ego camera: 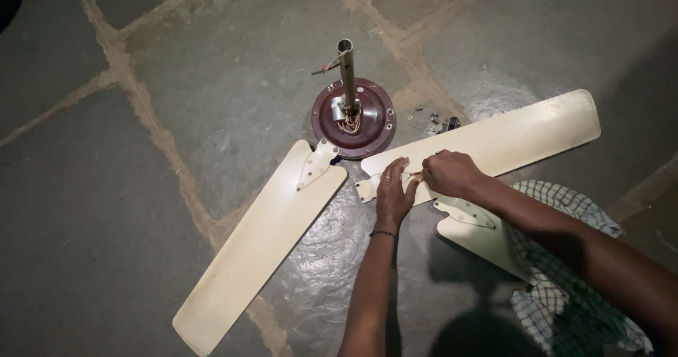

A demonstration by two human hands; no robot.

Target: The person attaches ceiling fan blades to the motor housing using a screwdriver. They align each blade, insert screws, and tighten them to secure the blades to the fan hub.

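Observation:
A dismantled ceiling fan lies on the stone floor. Its dark red motor housing (367, 127) stands with a brass downrod (347, 71) pointing up and loose wires at the hub. Three cream blades lie around it. My left hand (393, 193) presses flat on the bracket end of the right blade (522, 134). My right hand (452, 173) is closed on a small thin tool at that same bracket; the tool is mostly hidden by the fingers. A second blade (258, 247) stretches to the lower left. The third blade (477, 233) lies under my right forearm.
A checked cloth (565, 300) lies at the lower right, partly under the third blade. Small loose screws and a dark part (443, 122) sit on the floor just right of the motor. The floor is grey stone slabs with pale joints (152, 127).

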